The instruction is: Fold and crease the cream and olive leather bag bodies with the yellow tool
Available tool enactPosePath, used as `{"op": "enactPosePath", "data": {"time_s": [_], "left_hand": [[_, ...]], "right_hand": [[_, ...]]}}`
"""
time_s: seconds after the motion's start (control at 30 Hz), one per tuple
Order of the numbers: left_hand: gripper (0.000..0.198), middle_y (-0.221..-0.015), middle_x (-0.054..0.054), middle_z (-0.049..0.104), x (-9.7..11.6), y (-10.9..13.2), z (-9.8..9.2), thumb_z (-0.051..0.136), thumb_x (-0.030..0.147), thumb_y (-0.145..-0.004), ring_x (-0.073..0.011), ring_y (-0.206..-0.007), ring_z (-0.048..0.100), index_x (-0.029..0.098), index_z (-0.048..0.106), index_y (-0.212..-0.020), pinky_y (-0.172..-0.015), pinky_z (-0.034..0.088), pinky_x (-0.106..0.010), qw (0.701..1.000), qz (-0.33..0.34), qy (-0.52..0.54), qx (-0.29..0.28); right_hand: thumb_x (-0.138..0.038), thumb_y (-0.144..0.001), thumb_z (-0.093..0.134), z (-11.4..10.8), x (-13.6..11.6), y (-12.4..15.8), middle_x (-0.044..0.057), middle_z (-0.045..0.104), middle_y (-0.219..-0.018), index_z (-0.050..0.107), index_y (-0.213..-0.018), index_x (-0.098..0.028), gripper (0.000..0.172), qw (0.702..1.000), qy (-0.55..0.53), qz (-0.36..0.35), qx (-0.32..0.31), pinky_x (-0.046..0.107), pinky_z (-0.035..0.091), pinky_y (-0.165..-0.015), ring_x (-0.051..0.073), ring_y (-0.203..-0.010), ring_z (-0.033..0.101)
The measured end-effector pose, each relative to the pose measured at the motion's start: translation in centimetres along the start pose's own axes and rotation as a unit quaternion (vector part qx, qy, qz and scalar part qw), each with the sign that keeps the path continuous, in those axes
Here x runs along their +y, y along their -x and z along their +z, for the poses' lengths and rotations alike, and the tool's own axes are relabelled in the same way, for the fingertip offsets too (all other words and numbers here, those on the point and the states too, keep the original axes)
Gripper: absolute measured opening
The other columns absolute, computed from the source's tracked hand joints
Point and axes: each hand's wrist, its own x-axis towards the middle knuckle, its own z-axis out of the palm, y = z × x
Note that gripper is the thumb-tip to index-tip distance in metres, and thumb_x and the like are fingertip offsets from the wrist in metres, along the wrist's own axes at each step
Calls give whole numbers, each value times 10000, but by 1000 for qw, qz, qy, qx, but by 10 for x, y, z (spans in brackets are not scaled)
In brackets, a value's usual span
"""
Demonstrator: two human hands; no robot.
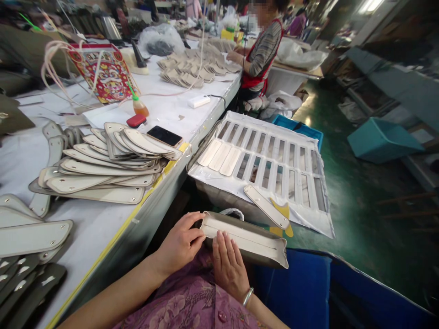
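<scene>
In front of my lap is a long olive piece [240, 234] with a cream inner face, a thin dark line along its middle and raised edges; it looks like a bag part. My left hand [181, 240] pinches its left end between thumb and fingers. My right hand [230, 262] lies with fingers stretched out together against the near edge. Just beyond, a pale strap piece with metal studs [266, 206] rests at the near edge of a white slotted rack [219, 182]. Several plain cream strips [219, 156] lie on that rack's left part.
On the white table [178, 107] at left are stacked studded pieces [103, 171], a phone [164, 136], a glue bottle [140, 107] and a red gift bag [103, 73]. A blue bin [291, 288] stands right of my lap. A co-worker [262, 55] works farther along the table.
</scene>
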Motion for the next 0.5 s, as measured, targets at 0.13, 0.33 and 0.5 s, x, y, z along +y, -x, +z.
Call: {"op": "enactPosePath", "data": {"time_s": [0.13,0.33,0.5], "left_hand": [[186,-1228,-68,499,-2,0,-2,485,107,-797,-217,-1174,428,177,645,-734,-1019,368,-364,1000,-14,0,2],[162,-1224,-67,492,3,-7,0,457,86,-779,-211,-1160,430,176,587,-740,-1013,361,-372,999,-16,-38,-7],[163,-1218,-76,488,13,-11,6,473,101,-748,-219,-1145,436,182,575,-846,-1001,361,-390,996,-10,-81,-21]], "right_hand": [[-109,-871,294,5,-6,-8,152,508,-1273,512,-1197,-58,396,1000,-1,-23,-2,404,308,-1033,277,-1237,389],[-128,-848,332,9,-11,-18,154,437,-1338,482,-1229,-54,416,999,-1,-45,-13,409,294,-1050,286,-1258,353],[-182,-841,360,-12,30,21,171,426,-1342,466,-1245,-41,441,1000,-25,-6,-14,414,288,-1040,299,-1272,328]]}}
